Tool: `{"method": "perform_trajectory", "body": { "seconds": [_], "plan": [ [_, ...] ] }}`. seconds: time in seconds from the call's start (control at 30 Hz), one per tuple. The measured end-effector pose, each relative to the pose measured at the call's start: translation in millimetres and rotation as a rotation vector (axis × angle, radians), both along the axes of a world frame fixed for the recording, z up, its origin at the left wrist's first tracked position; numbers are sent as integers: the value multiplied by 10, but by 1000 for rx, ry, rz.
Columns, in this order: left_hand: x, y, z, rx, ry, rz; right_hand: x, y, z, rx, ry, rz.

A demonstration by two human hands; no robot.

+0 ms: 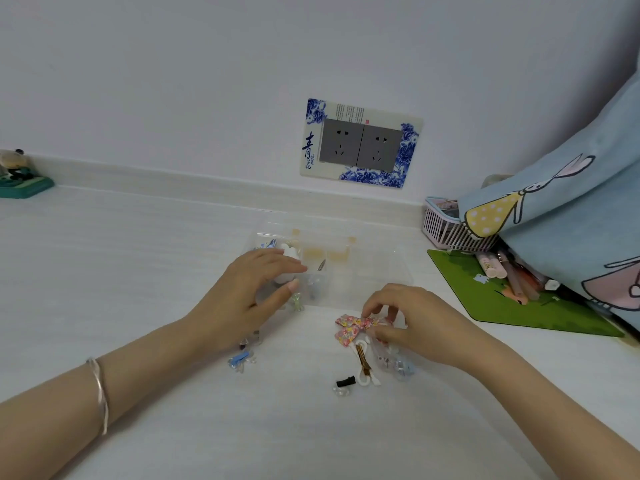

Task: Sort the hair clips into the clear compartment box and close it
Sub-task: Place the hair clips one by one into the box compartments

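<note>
2 hands | left grip (pixel 249 296) over clear box (pixel 381 268), hold unclear | right grip (pixel 412 323) pinching floral bow (pixel 349 329) | socket plate (pixel 360 143) reads 青花

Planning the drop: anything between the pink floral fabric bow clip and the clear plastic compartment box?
Nothing visible: bare tabletop separates clip and box. The left hand covers only the box's left end.

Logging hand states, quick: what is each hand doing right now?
Left hand: fingers and thumb curled round a white clip over the clear box.
Right hand: pinching the floral bow clip.
</note>
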State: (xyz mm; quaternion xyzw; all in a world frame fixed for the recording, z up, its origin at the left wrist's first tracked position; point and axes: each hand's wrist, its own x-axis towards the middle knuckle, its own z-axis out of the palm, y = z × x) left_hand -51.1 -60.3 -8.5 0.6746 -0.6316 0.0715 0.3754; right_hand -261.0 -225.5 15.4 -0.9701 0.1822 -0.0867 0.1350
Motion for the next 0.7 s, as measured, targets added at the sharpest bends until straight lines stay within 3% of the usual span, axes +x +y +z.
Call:
{"method": "perform_trajectory", "body": {
  "seconds": [0.33, 0.7],
  "plan": [
    [-13, 1, 8, 4, 17, 7, -81, 10, -50, 68, -50, -30],
    [-59, 12, 58, 0, 19, 0, 18, 1, 207, 499, -375, 68]
  ]
}}
